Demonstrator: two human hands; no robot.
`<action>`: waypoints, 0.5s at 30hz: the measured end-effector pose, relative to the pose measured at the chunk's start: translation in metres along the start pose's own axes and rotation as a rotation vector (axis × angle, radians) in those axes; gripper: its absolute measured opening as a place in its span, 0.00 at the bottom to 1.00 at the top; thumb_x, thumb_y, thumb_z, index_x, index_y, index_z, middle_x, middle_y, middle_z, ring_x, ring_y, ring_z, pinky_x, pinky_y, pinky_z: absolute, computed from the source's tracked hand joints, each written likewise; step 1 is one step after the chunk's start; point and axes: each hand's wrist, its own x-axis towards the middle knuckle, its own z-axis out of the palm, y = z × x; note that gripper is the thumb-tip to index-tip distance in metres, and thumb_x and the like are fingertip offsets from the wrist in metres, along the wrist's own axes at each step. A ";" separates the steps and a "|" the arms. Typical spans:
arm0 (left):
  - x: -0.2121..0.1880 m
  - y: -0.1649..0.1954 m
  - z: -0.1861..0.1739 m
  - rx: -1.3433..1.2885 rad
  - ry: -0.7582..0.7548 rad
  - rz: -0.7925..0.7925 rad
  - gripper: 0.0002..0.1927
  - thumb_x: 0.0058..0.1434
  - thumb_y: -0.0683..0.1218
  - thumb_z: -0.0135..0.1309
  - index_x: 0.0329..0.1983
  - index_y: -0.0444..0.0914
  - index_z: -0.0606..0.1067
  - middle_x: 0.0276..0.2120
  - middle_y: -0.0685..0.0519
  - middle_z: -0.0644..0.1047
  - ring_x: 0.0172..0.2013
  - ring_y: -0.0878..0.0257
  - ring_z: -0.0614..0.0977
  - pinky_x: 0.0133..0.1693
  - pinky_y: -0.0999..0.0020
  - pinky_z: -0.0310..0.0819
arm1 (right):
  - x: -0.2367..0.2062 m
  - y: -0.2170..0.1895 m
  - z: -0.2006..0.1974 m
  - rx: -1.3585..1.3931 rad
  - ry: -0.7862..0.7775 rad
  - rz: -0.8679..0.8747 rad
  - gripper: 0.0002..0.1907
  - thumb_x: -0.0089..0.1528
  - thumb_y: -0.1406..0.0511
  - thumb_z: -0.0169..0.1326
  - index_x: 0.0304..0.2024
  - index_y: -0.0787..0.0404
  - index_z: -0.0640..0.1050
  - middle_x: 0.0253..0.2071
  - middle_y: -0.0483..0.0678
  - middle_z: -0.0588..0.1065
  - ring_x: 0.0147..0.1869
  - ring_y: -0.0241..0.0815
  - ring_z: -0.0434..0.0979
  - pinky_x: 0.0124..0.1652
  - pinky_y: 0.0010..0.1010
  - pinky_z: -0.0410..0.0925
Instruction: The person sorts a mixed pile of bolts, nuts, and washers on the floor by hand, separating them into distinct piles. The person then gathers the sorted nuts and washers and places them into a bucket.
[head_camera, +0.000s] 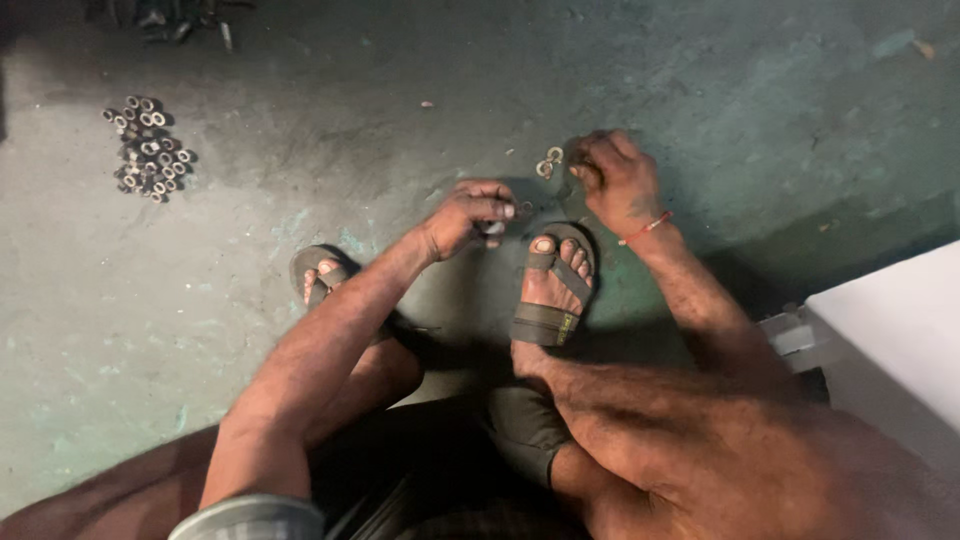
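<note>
I squat on a stained green concrete floor (300, 150) with both feet in dark sandals. My left hand (468, 212) reaches forward above my right foot, its fingers closed on a small metal part (492, 228). My right hand (616, 177), with a red thread around the wrist, is bent into a loose fist on the floor, pinching something small that I cannot make out. Two small metal rings (549, 161) lie on the floor just left of that hand.
A heap of several metal nuts or washers (150, 148) lies on the floor at the far left. Dark metal scraps (180, 20) sit at the top edge. A white box or panel (890, 330) stands at the right.
</note>
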 end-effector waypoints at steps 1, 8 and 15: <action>0.000 -0.002 0.001 -0.105 0.020 -0.060 0.08 0.63 0.44 0.63 0.37 0.35 0.77 0.26 0.52 0.75 0.26 0.64 0.75 0.30 0.63 0.74 | 0.002 0.000 0.000 -0.025 -0.016 0.034 0.14 0.59 0.73 0.68 0.45 0.63 0.79 0.43 0.55 0.76 0.43 0.54 0.79 0.41 0.39 0.72; -0.009 -0.012 0.036 1.087 0.440 0.681 0.23 0.54 0.46 0.64 0.54 0.43 0.77 0.47 0.46 0.77 0.40 0.48 0.82 0.40 0.52 0.78 | 0.021 -0.016 -0.006 0.397 -0.111 0.231 0.17 0.58 0.72 0.64 0.49 0.63 0.77 0.41 0.51 0.77 0.41 0.48 0.81 0.39 0.37 0.73; -0.013 -0.011 0.032 1.229 0.392 0.606 0.18 0.52 0.39 0.59 0.48 0.41 0.76 0.47 0.46 0.73 0.42 0.42 0.80 0.38 0.47 0.75 | 0.017 -0.027 0.007 -0.013 -0.109 -0.007 0.13 0.61 0.73 0.61 0.48 0.59 0.82 0.39 0.54 0.73 0.40 0.57 0.77 0.38 0.44 0.71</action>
